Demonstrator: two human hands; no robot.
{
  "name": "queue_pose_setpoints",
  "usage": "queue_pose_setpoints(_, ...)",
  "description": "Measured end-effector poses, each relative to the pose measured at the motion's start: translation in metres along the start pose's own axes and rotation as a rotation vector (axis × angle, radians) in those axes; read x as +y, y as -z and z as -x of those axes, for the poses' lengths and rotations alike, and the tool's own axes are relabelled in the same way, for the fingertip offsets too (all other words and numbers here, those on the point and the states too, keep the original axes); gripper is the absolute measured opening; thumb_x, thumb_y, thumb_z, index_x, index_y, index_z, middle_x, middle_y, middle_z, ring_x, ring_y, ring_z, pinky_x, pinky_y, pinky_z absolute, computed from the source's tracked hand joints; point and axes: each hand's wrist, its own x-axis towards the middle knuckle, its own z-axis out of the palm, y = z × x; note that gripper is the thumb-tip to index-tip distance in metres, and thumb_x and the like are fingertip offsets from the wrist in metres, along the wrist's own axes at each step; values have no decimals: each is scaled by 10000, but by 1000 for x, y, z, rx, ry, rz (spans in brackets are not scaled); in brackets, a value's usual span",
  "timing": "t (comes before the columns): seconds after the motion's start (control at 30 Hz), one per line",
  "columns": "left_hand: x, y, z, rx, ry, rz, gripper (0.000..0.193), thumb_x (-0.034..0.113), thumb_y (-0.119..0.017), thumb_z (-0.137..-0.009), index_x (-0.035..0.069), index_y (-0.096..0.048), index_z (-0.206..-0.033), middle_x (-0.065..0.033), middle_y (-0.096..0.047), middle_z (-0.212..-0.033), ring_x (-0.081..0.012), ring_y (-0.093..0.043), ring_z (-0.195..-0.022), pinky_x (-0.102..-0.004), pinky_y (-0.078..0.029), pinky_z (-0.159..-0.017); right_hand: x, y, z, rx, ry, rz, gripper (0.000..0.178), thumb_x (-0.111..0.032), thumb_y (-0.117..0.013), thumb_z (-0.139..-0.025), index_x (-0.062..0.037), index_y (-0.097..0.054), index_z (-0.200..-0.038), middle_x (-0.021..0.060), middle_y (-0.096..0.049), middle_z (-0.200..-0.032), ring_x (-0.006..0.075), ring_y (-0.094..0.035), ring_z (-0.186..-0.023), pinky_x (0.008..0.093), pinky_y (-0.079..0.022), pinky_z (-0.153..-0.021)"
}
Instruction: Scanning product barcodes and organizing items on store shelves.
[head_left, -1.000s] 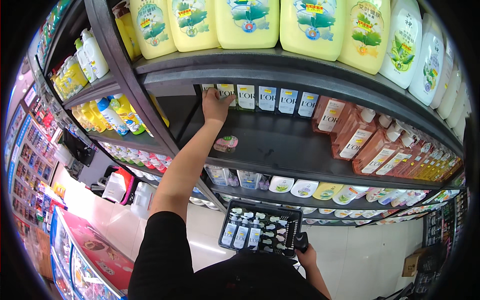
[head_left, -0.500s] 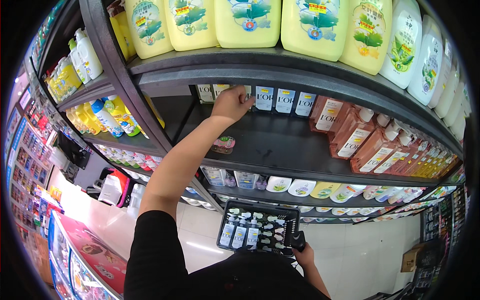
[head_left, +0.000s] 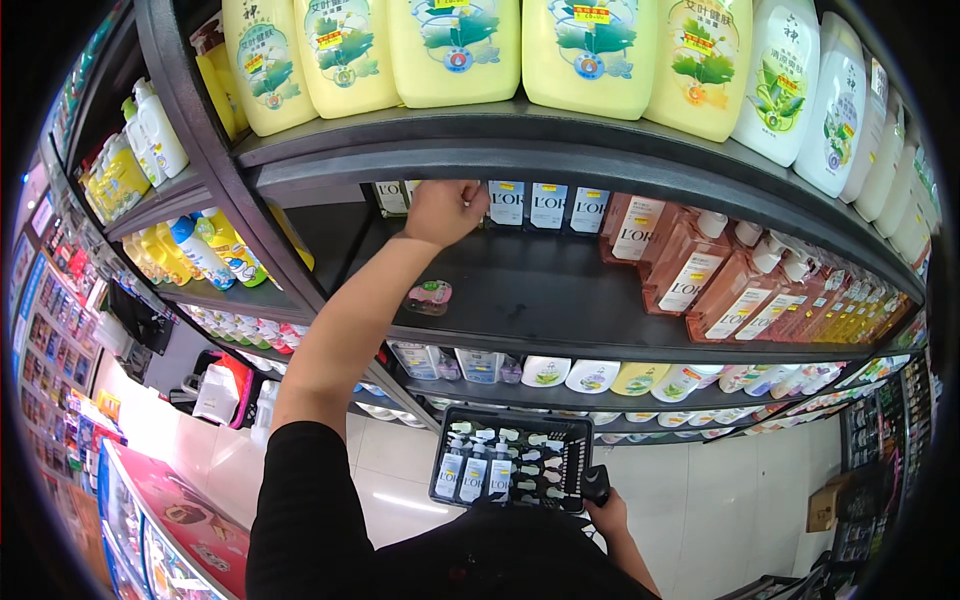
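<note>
My left arm stretches up into the middle shelf (head_left: 520,270). At its back edge, my left hand (head_left: 445,212) is closed, fingers curled in front of a row of bottles; whatever they grip is hidden. Right beside its fingers stand bottles with pale blue labels (head_left: 507,205), and a bottle with a pale green label (head_left: 392,198) shows to its left. Low in front of me, my right hand (head_left: 608,515) is wrapped round a black handle (head_left: 596,484) at the side of a black basket (head_left: 590,440). Pump bottles with pale blue labels (head_left: 473,478) fill its left part, beside several pump tops.
Large yellow bottles (head_left: 455,60) line the shelf above. Pink pump bottles (head_left: 685,275) crowd the shelf's right side. A small pink-edged package (head_left: 429,297) lies near its front left. Dark shelf uprights (head_left: 215,150) stand left; a pink-topped display case (head_left: 180,500) is lower left.
The whole view has shifted slightly, so the shelves sit further left. My left hand has edged right along the bottle row, covering one bottle that showed before. My right hand keeps its grip.
</note>
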Motion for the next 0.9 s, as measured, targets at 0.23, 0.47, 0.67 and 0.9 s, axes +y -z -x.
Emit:
queue_pose_setpoints(0.23, 2, 10, -23, -52, -225, -250, 125, 193, -685, -808, 74, -653, -786, -83, -628, -686, -306, -632, -647, -425, -499, -611, 1, 3, -3, 1, -24, 2, 473, -294, -814, -727, 1, -639, -1054, 199, -722, -930, 384, -700, -900, 459, -546, -798)
queue_pose_setpoints(0.47, 10, 13, -41, -339, -145, -474, 296, 359, -624, -866, 119, -705, -1018, -93, -717, -950, -327, -660, -952, -437, -505, -872, 0, 4, -8, 27, 4, -5, 466, -294, -806, -732, 8, -640, -1045, 214, -719, -938, 400, -695, -909, 463, -544, -800)
queue_pose_setpoints(0.67, 31, 26, -61, -500, 48, -343, 440, 442, -544, -940, 143, -613, -1256, -140, -618, -1310, -344, -568, -1205, -461, -445, -1031, -5, 2, -9, 22, 0, -29, 465, -295, -805, -733, 7, -639, -1045, 224, -716, -934, 406, -694, -908, 463, -543, -797)
queue_pose_setpoints(0.9, 32, 28, -43, -289, -42, -386, 399, 430, -558, -938, 95, -672, -1123, -151, -661, -1215, -358, -598, -1144, -456, -479, -962, -7, -5, -6, 18, -5, -75, 473, -308, -804, -736, 10, -634, -1041, 218, -717, -932, 405, -695, -899, 461, -544, -785)
